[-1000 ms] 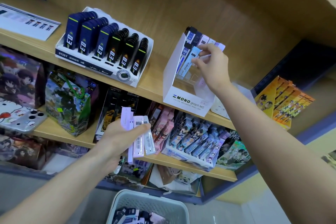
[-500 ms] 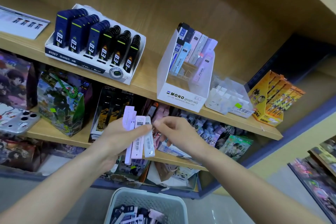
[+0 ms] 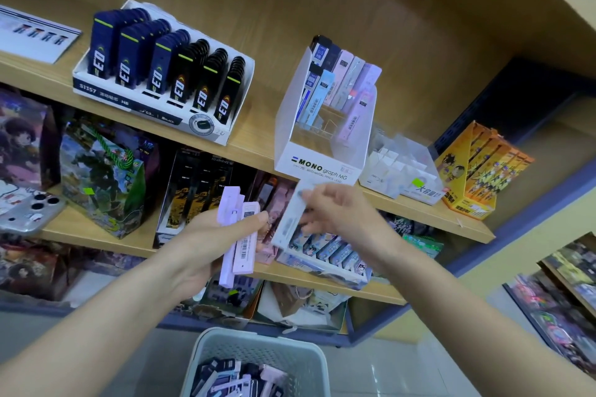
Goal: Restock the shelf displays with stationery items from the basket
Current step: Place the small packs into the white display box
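Note:
My left hand (image 3: 206, 242) grips a small stack of pale purple lead cases (image 3: 237, 235) in front of the middle shelf. My right hand (image 3: 338, 216) pinches one whitish lead case (image 3: 288, 219), held slanted just right of that stack. Above them on the top shelf stands the white MONO display box (image 3: 319, 164), with several dark, blue and lilac cases upright in its back slots. At the bottom edge sits the grey basket (image 3: 258, 348), holding several more cases.
A white tray of dark blue and black lead cases (image 3: 161, 74) stands left of the MONO box. A clear box of erasers (image 3: 403, 171) and an orange carton (image 3: 477, 171) sit to its right. Gift bags and boxed goods fill the lower shelves.
My right hand left the MONO box, came down to the stack in my left hand and took one whitish case from it. The stack in my left hand is smaller.

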Demonstrator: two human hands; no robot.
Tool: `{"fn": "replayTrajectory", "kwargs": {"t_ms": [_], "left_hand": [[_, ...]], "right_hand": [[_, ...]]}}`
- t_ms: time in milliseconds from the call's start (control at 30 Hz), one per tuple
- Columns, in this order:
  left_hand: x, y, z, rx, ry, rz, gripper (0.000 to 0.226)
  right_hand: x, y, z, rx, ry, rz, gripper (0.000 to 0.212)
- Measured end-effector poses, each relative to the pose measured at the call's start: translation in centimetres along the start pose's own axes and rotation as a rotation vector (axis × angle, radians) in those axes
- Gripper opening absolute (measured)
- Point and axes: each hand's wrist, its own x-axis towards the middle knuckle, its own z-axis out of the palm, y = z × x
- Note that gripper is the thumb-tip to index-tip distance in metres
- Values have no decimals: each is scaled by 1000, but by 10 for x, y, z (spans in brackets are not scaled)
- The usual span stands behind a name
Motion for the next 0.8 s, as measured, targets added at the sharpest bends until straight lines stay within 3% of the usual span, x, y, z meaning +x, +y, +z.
{"fn": "replayTrajectory", "kwargs": {"t_ms": [200, 333, 600, 800], "left_hand": [[6, -5, -1, -52, 66, 9, 14], [9, -5, -4, -50, 71, -18, 20], [14, -6, -9, -56, 68, -11, 20], [17, -4, -8, -42, 91, 0, 20]], "right_hand": [[20, -46, -48, -139, 551, -482, 5], [60, -65, -74, -229, 768, -602, 8], [108, -78, -90, -335, 821, -663, 7], [121, -81, -101, -540, 704, -592, 13]]}}
